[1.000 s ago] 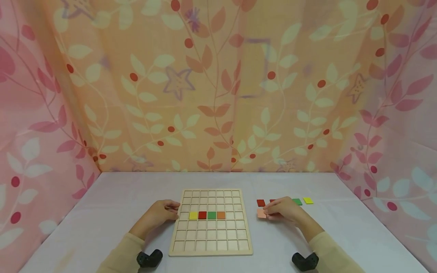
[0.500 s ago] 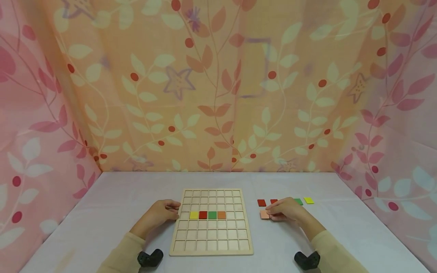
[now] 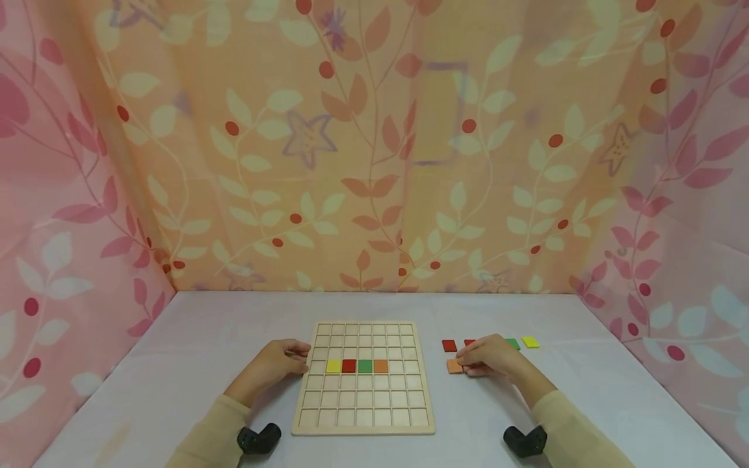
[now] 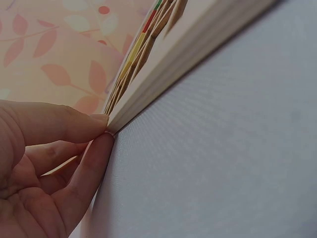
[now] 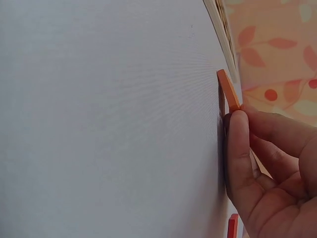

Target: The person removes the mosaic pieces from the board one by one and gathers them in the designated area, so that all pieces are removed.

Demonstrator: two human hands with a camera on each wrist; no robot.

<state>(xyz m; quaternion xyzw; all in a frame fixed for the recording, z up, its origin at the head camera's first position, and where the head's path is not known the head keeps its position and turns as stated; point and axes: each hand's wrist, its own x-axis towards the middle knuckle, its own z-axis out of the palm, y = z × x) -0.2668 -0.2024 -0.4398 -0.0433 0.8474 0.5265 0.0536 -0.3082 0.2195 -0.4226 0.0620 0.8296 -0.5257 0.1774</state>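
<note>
Fingertips (image 5: 237, 121) of the right hand (image 3: 488, 359) pinch the near edge of an orange tile (image 3: 454, 366), lifting it tilted off the white table (image 3: 193, 338) at lower right of centre. The left hand (image 3: 274, 363) curls its thumb and forefinger (image 4: 94, 158) against the left edge of the wooden grid board (image 3: 363, 416), clamped on its rim. The board's middle row holds yellow (image 3: 333, 366), red, green and orange tiles; more loose tiles lie behind the right hand
</note>
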